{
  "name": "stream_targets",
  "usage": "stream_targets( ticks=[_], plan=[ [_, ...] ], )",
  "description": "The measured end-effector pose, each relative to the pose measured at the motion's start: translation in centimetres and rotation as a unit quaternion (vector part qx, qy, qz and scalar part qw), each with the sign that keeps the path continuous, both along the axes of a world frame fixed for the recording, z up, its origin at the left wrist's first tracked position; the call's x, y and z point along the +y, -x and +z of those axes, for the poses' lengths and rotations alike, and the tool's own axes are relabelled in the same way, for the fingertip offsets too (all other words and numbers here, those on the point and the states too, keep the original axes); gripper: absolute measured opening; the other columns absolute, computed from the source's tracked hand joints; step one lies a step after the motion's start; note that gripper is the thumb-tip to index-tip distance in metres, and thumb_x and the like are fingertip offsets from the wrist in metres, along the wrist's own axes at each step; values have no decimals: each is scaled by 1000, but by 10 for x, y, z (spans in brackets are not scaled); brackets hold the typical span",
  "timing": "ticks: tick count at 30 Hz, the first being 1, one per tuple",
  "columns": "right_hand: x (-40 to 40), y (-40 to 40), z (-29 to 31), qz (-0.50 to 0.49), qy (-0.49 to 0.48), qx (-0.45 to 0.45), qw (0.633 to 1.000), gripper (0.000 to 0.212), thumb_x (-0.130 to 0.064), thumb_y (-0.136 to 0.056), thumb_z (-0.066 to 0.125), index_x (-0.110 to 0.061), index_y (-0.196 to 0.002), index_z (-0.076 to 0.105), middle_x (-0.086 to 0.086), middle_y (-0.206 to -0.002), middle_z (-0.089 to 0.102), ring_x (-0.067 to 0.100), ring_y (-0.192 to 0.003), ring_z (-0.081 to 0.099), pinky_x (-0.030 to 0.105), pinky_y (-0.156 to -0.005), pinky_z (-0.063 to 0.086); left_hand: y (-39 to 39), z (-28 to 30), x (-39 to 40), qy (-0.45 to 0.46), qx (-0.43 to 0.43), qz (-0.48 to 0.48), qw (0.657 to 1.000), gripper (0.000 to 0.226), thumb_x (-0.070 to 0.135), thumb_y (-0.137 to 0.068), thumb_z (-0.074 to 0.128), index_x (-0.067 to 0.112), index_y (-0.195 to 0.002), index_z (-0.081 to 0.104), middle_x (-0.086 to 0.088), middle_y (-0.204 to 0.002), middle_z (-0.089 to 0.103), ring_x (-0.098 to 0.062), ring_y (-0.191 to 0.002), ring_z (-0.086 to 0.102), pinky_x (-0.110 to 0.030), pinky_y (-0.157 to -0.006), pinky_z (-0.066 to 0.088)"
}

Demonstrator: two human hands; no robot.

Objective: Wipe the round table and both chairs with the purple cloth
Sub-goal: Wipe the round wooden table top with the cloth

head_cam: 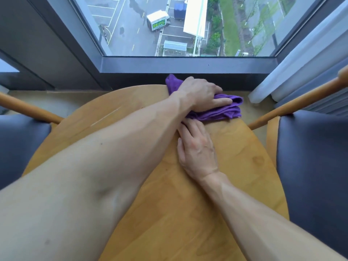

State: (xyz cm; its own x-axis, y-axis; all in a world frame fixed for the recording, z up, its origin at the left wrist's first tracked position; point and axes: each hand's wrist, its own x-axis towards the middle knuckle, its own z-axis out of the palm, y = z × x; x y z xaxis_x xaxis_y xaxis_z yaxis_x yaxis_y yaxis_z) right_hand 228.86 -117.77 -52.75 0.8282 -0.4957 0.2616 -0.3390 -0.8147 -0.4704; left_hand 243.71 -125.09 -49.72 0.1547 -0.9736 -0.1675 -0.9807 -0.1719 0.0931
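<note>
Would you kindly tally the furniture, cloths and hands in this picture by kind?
Round table: 1
Chairs: 2, left chair, right chair
Purple cloth: 1
Hands: 2, left hand, right hand
Total: 6

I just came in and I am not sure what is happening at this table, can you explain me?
A person is wiping the round wooden table near the window. The left hand grips the bunched purple cloth at the table's far edge. The right hand lies flat on the tabletop beside the cloth, fingertips at its near edge. A dark-cushioned chair stands on each side, neither being touched.
</note>
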Motion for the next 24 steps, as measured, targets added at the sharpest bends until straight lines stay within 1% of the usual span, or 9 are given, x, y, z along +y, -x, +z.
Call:
stream_targets(
  ticks=[2, 3, 7, 10, 13, 15, 17, 20, 24],
  plan=[
    [0, 1, 1, 3, 3, -3, 1000, 40, -4, -84, 59, -4, -124, 63, 12, -124, 60, 31, -117, 51, 38, -106, 40, -14, -3, 11, 27, 6, 26, 999, 50, 72, -96, 26, 32, -96, 57, 0, -111, 69, -24, -111, 61, -41, -88, 39],
    [0, 1, 1, 3, 2, -4, 1000, 41, -5, -85, 59, -5, -125, 63, 12, -127, 60, 30, -119, 51, 38, -108, 40, -23, -4, 19, 37, 6, 53, 998, 51, 69, -97, 27, 30, -100, 59, -1, -113, 68, -24, -113, 60, -41, -90, 39],
    [-2, 0, -3, 13, -7, -4, 1000, 39, -5, -86, 57, -6, -124, 64, 11, -131, 60, 31, -122, 53, 42, -108, 41, -66, -10, 80, 53, -26, 189, 980, 52, 62, -99, 27, 31, -128, 57, -6, -124, 61, -29, -120, 53, -43, -97, 37],
    [-4, 0, -3, 16, -12, -7, 1000, 37, -3, -87, 54, -5, -123, 65, 10, -130, 60, 31, -121, 54, 40, -108, 41, -83, -12, 154, 101, -27, 258, 960, 62, 59, -93, 21, 30, -138, 53, -4, -134, 57, -31, -124, 50, -45, -103, 37],
    [-6, -2, 0, 10, -32, -11, 999, 35, -5, -91, 48, -4, -121, 66, 10, -128, 63, 30, -118, 54, 37, -107, 41, -68, -13, 212, 100, -14, 326, 940, 57, 51, -94, 31, 28, -143, 52, -6, -154, 42, -30, -142, 36, -48, -120, 22],
    [-7, -3, 5, 2, -58, -4, 998, 36, -7, -92, 45, -5, -123, 64, 10, -126, 64, 31, -116, 56, 34, -106, 39, -36, -13, 228, 79, -11, 368, 927, 58, 50, -93, 34, 29, -144, 51, -7, -159, 36, -29, -147, 28, -48, -123, 14],
    [-6, -5, 13, -12, -95, 9, 995, 40, -12, -92, 44, -8, -128, 61, 8, -125, 64, 29, -116, 56, 30, -103, 37, 6, -13, 229, 78, -16, 399, 914, 59, 53, -90, 36, 30, -142, 53, -9, -157, 38, -31, -146, 30, -52, -122, 15],
    [-5, -10, 26, -45, -138, 35, 989, 43, -26, -93, 42, -14, -130, 59, 5, -125, 65, 26, -116, 56, 34, -98, 41, 73, -16, 217, 94, -17, 372, 923, 60, 55, -88, 40, 28, -140, 55, -15, -154, 41, -37, -144, 34, -60, -118, 21],
    [2, -10, 32, -11, -65, 96, 993, 44, -32, -90, 46, -11, -127, 60, 8, -126, 61, 30, -118, 53, 39, -98, 43, 139, -15, 222, 70, -26, 266, 961, 62, 56, -90, 37, 30, -145, 48, -14, -159, 35, -35, -149, 25, -61, -118, 18]
  ],
)
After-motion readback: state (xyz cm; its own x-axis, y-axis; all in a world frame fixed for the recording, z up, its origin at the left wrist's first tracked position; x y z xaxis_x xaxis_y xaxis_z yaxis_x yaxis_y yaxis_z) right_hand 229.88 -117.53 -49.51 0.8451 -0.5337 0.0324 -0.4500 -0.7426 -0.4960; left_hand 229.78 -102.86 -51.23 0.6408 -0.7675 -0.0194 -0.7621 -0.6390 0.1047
